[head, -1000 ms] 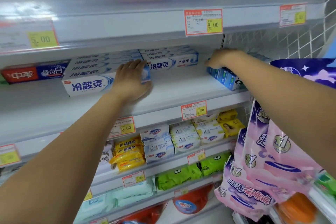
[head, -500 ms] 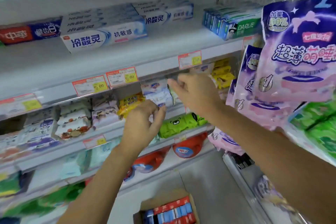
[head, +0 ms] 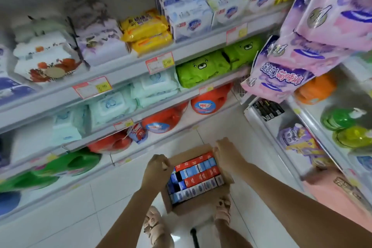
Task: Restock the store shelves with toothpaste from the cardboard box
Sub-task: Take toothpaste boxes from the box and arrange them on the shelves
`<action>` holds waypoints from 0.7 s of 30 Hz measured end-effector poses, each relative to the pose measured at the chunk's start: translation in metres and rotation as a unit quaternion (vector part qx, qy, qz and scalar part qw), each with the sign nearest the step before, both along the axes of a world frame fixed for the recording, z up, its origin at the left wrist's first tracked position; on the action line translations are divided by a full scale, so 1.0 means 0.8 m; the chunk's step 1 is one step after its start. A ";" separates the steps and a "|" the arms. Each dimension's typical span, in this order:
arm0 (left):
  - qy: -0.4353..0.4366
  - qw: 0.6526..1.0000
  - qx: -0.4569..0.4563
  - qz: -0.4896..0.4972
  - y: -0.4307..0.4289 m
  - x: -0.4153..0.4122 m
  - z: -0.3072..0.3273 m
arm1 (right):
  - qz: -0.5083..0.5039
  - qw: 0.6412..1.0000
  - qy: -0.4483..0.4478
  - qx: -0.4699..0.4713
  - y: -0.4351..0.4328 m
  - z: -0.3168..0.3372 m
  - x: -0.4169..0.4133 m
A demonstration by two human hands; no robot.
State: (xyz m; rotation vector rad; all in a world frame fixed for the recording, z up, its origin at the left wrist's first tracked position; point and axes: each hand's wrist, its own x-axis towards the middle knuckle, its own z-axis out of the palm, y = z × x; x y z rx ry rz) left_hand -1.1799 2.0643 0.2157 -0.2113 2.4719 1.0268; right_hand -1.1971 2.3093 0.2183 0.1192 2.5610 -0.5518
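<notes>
An open cardboard box stands on the white tiled floor between my feet. It is packed with upright toothpaste cartons showing red, blue and white ends. My left hand hovers over the box's left edge with its fingers curled and nothing visible in it. My right hand hangs over the far right corner of the box, fingers bent downward, also holding nothing. The toothpaste shelf is out of view above.
Shelves on the left carry soap packs, wet wipes, green bear packs and red and green detergent jugs. Pink and purple pad packs hang at the upper right above a second shelf unit. My sandalled feet flank the box.
Both hands dropped from the toothpaste shelf, past the middle shelves, down to the box on the floor. My view tilted downward with them.
</notes>
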 end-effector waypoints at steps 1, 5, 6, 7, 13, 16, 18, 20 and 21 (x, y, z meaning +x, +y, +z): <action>-0.018 1.000 -0.007 0.004 -0.005 0.007 -0.024 | -0.002 1.000 -0.017 0.002 -0.005 -0.020 0.010; -0.076 0.996 -0.045 -0.014 -0.015 0.023 -0.110 | -0.023 0.997 -0.076 -0.007 -0.025 -0.112 0.032; -0.084 0.995 -0.045 -0.016 -0.015 0.027 -0.128 | -0.027 0.997 -0.077 -0.005 -0.029 -0.136 0.036; -0.084 0.995 -0.052 -0.023 -0.015 0.030 -0.151 | -0.025 0.996 -0.080 0.003 -0.032 -0.158 0.039; -0.096 0.985 -0.112 -0.087 -0.008 0.058 -0.283 | -0.019 0.989 -0.140 -0.030 -0.055 -0.294 0.050; -0.076 0.988 -0.127 -0.033 -0.009 0.058 -0.323 | 0.019 0.990 -0.129 -0.053 -0.069 -0.349 0.048; -0.037 0.988 -0.151 0.000 -0.019 0.061 -0.346 | 0.055 0.989 -0.111 -0.079 -0.085 -0.379 0.047; -0.015 0.985 -0.172 0.008 -0.030 0.067 -0.365 | 0.076 0.986 -0.095 -0.112 -0.105 -0.405 0.049; 0.011 0.984 -0.178 0.015 -0.034 0.072 -0.370 | 0.087 0.983 -0.091 -0.131 -0.116 -0.416 0.052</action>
